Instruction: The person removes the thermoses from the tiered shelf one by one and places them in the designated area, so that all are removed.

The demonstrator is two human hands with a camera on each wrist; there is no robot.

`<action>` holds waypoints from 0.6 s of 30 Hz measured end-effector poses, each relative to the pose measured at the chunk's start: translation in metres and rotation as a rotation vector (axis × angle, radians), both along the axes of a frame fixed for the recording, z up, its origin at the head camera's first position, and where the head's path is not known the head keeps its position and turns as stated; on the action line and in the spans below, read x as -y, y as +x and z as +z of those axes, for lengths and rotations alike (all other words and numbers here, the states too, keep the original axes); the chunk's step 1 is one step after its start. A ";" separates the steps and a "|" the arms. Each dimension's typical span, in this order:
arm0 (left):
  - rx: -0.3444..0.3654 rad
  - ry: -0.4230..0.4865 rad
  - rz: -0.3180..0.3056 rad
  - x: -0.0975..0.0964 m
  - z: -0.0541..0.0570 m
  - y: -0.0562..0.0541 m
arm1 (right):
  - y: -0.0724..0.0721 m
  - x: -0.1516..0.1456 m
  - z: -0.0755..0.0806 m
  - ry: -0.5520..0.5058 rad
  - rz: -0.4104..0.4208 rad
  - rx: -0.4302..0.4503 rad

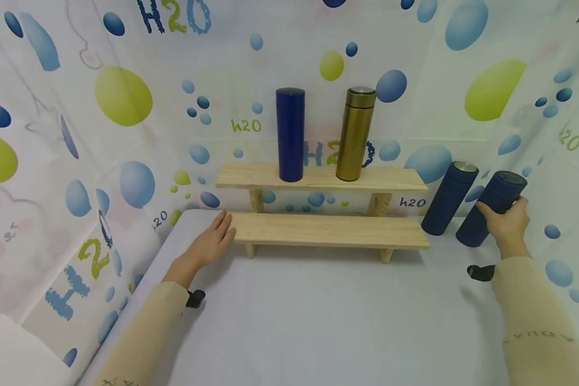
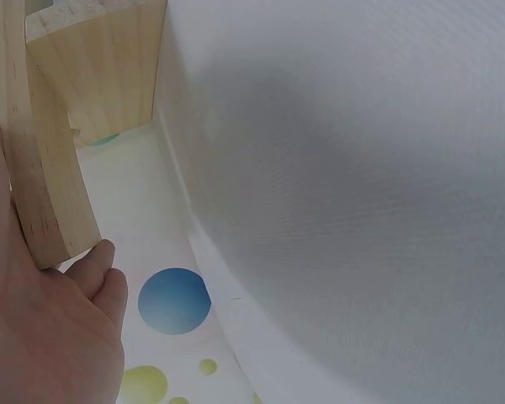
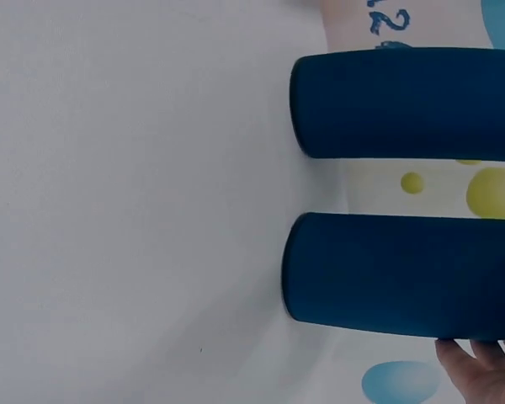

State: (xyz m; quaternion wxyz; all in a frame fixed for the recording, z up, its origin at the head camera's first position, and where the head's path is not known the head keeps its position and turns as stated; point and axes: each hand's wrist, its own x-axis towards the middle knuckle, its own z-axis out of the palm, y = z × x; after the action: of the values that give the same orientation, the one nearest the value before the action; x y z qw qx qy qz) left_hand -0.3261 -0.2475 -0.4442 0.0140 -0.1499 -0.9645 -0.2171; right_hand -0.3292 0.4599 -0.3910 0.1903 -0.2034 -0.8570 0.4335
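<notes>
At the right end of the table, my right hand (image 1: pixel 509 225) grips a dark blue thermos (image 1: pixel 499 190) around its upper body. A second dark blue thermos (image 1: pixel 450 198), with a silver-topped lid, stands just left of it. My left hand (image 1: pixel 205 246) rests against the left end of a two-step wooden rack, fingers straight along the lower shelf (image 1: pixel 328 230). The left wrist view shows the palm beside the board's end (image 2: pixel 55 210). On the upper shelf (image 1: pixel 251 177) stand a bright blue thermos (image 1: pixel 290 136) and a gold thermos (image 1: pixel 355 139).
A white cloth (image 1: pixel 338 316) covers the table in front of the rack. Behind and at both sides hangs a white curtain (image 1: pixel 299 32) printed with blue and green spots. The rack's short legs (image 1: pixel 386 256) stand on the cloth.
</notes>
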 end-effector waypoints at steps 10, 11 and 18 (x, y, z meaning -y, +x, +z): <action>-0.001 0.007 0.003 0.000 0.002 0.001 | -0.002 -0.001 -0.004 0.009 0.007 0.004; 0.000 0.008 0.003 0.000 0.002 0.001 | -0.002 0.000 -0.005 0.013 0.010 -0.001; 0.004 0.011 0.003 0.000 0.003 0.003 | 0.012 0.004 -0.017 0.195 0.043 0.049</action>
State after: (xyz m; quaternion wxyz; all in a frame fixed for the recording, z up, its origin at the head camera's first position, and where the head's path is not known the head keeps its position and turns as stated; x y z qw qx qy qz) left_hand -0.3230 -0.2471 -0.4415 0.0134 -0.1481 -0.9635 -0.2227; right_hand -0.3170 0.4563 -0.4084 0.1790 -0.1762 -0.9037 0.3469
